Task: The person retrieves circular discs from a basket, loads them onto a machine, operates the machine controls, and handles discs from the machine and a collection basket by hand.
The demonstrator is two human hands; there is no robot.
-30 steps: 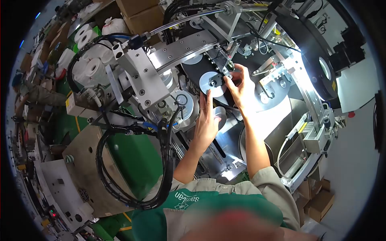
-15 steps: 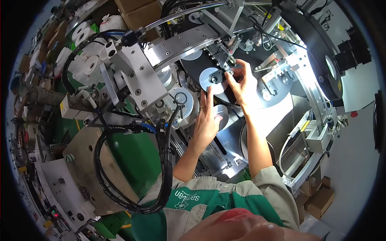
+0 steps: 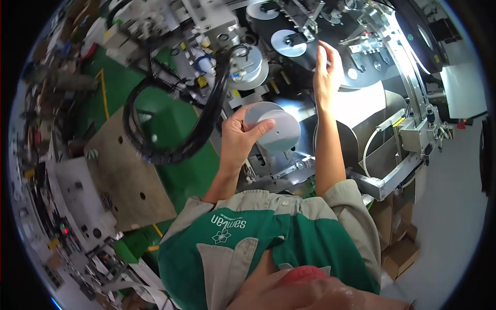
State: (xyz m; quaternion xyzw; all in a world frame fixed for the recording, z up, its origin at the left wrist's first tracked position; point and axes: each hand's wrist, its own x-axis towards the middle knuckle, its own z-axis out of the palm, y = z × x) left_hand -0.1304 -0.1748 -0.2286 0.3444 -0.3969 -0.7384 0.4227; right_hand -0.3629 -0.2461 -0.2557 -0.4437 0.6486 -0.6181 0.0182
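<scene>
My left hand (image 3: 240, 135) grips two overlapping thin grey discs (image 3: 281, 135), thumb on top and fingers behind them. It holds them tilted in front of my chest, over the machine's front. Up and to the right, my right hand (image 3: 327, 72) is raised with its fingers stretched out and nothing visible in them. It is nearest to a black round turntable (image 3: 310, 64). A similar grey disc (image 3: 288, 44) lies on that turntable with a small black fitting across its middle, apart from my right fingertips. Another disc (image 3: 262, 10) shows farther back.
A round silver stack (image 3: 248, 67) stands left of the turntable. Thick black cables (image 3: 206, 124) loop at the left. A metal frame rail (image 3: 413, 98) runs down the right side. A flat board (image 3: 124, 175) and cardboard boxes (image 3: 400, 253) are lower down.
My left hand has come away from the turntable disc, back toward my chest, with the discs now in plain view. My right hand has left the fitting beside that disc. The view has shifted.
</scene>
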